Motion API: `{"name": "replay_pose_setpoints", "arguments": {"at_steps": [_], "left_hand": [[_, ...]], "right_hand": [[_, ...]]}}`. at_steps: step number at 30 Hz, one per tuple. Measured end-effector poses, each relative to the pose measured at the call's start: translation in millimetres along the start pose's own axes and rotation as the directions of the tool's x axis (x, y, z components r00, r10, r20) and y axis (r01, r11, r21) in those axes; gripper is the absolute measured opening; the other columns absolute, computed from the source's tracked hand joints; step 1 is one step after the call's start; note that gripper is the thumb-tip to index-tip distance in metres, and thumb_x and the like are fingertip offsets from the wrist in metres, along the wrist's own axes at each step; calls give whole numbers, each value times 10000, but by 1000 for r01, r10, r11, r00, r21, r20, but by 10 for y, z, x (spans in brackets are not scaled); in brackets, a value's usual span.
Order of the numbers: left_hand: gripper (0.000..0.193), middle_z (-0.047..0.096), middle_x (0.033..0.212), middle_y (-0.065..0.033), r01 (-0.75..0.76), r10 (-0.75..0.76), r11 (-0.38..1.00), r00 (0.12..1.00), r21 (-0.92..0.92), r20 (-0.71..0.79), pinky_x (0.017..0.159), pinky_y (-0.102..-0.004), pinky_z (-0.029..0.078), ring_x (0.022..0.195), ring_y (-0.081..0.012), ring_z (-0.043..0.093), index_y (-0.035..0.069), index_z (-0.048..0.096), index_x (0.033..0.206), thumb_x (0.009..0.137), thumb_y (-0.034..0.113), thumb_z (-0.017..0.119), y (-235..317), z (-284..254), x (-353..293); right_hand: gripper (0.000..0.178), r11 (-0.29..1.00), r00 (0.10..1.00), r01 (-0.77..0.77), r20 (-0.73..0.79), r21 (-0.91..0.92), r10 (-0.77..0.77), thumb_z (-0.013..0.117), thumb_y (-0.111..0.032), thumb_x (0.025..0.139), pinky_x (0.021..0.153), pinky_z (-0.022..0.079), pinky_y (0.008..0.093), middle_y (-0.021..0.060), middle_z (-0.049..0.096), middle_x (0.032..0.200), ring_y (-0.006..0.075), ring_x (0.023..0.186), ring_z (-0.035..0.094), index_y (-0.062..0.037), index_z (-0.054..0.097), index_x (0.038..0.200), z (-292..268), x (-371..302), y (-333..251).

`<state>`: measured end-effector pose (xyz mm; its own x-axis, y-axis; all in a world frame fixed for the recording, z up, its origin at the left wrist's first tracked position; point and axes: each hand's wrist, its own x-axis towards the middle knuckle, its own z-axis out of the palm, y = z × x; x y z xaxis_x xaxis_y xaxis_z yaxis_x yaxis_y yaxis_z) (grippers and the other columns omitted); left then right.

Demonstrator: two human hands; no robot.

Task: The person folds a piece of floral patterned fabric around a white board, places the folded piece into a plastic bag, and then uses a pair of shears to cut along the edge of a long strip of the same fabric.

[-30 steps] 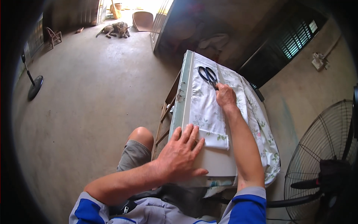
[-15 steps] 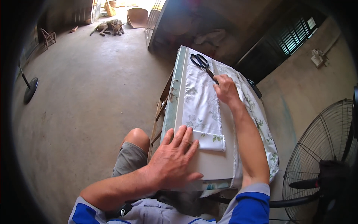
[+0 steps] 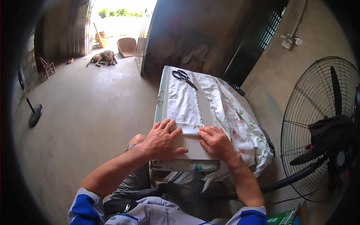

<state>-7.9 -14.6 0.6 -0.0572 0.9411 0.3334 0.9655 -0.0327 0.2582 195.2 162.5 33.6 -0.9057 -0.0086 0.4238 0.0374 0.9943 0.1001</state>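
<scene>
On the table lies a folded strip of white floral fabric [image 3: 183,101], its near end turned up in a flat fold. My left hand [image 3: 161,139] rests flat with fingers spread on the near left corner of that fold. At the near right corner my right hand [image 3: 217,143] has its fingers bent together, gripping the edge of the cloth. Black-handled scissors [image 3: 183,76] lie on the far end of the strip, out of both hands. To the right a larger floral cloth [image 3: 228,112] is bunched and hangs over the table's side.
The table [image 3: 159,107] has a pale board on top and a worn greenish edge. A large black fan [image 3: 318,127] stands close on my right. Across the floor a dog [image 3: 103,58] lies near the bright doorway. A black round-based stand [image 3: 34,112] is at the left.
My right hand has left the scissors and come back to the fabric's near right corner. The scissors now lie free. My left hand stays on the near left corner; the view has shifted.
</scene>
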Motion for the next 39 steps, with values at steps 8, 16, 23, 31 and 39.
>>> {"name": "replay_pose_setpoints", "arguments": {"at_steps": [8,16,23,31,39], "left_hand": [[568,594,1348,-158,107,-108,994,991,-24,-83,1100,-487,405,1295,-351,535,42,653,1254,886,467,729,27,7,124],[324,705,1142,-127,27,-19,999,977,33,-210,1022,-458,451,1097,-308,662,56,696,1125,888,276,697,-168,97,250],[169,731,1050,-102,-4,37,989,973,145,-226,980,-448,477,1015,-287,695,59,702,1027,915,155,620,-207,155,246],[146,734,1048,-116,-33,59,989,982,143,-178,979,-446,480,1003,-294,706,45,695,1003,896,113,622,-67,36,104],[200,741,1083,-97,-94,126,987,955,129,-269,988,-460,483,1006,-270,718,67,702,1031,834,97,694,145,-54,-362]], "right_hand": [[183,989,996,-20,-90,-148,7,704,-105,859,932,512,401,90,709,1089,255,1047,665,-23,710,1023,195,-18,63],[176,996,980,-92,-177,6,92,702,-50,847,910,500,414,101,696,1062,287,1008,659,-26,668,1018,210,19,93],[221,997,973,-74,-219,-11,70,701,-41,829,925,508,413,98,705,1117,278,1041,663,-22,673,1048,197,81,55],[277,995,985,-51,-162,80,64,718,-22,800,898,513,413,102,736,1067,296,1026,694,-58,698,1073,284,-101,204],[273,986,983,-7,-180,166,38,711,-1,767,905,512,410,90,717,1032,285,1015,682,-67,687,1031,56,-289,-211]]}}
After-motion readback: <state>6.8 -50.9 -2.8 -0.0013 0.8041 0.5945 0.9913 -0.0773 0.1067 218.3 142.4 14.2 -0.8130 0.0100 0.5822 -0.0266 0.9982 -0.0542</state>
